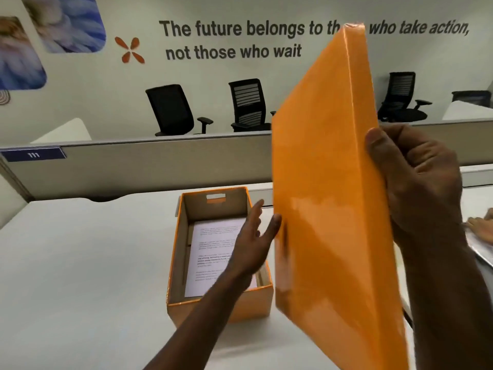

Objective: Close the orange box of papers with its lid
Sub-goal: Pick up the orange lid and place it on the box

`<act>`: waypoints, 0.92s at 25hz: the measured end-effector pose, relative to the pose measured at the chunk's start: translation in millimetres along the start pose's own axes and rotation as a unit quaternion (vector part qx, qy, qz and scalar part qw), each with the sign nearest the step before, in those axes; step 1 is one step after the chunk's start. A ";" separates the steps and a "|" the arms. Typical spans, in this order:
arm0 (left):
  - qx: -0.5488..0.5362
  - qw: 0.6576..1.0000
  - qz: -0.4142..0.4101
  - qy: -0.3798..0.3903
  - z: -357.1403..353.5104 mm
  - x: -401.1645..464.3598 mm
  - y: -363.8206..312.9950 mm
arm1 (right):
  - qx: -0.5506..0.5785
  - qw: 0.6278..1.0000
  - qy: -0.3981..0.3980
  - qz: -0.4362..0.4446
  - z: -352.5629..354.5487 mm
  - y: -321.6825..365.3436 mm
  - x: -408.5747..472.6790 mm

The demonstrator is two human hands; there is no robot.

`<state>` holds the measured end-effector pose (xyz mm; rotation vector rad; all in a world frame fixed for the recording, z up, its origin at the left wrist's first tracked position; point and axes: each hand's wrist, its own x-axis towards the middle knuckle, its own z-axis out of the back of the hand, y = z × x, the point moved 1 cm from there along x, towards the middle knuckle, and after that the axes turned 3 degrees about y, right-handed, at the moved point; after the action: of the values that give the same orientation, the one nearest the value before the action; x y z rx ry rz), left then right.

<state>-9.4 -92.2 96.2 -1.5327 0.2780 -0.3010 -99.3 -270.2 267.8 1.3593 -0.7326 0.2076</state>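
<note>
An open orange box (218, 307) stands on the white desk (80, 263), with printed papers (210, 252) lying flat inside. Its glossy orange lid (328, 196) is held up on edge, to the right of the box and well above the desk. My right hand (418, 180) grips the lid's right edge, thumb on the front face. My left hand (256, 241) hovers over the box's right side, fingers spread, fingertips close to the lid's left edge; whether they touch it is unclear.
A grey partition (160, 164) runs along the desk's far edge, with black office chairs (173, 110) behind it. Another person's hand (482, 228) rests on papers at the right edge.
</note>
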 end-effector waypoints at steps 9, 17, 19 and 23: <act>-0.128 0.983 0.001 -0.134 91.8 -3.3 0.8 | 0.038 0.992 -0.024 -0.122 -35.5 -70.7 35.1; -0.024 0.951 0.073 -0.298 160.5 -21.2 23.3 | -0.042 0.966 0.109 -0.229 -91.4 -209.7 -17.2; -0.009 0.965 0.079 -0.248 169.5 -20.5 34.2 | -0.038 0.953 0.137 -0.267 -97.4 -238.6 -27.3; 0.039 0.982 0.074 -0.170 180.6 -25.9 53.9 | -0.026 0.932 0.193 -0.305 -106.7 -278.3 -45.7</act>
<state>32.6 86.4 45.8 -1.4494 0.1075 0.0674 53.5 -222.4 12.3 1.3771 0.0302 -0.0444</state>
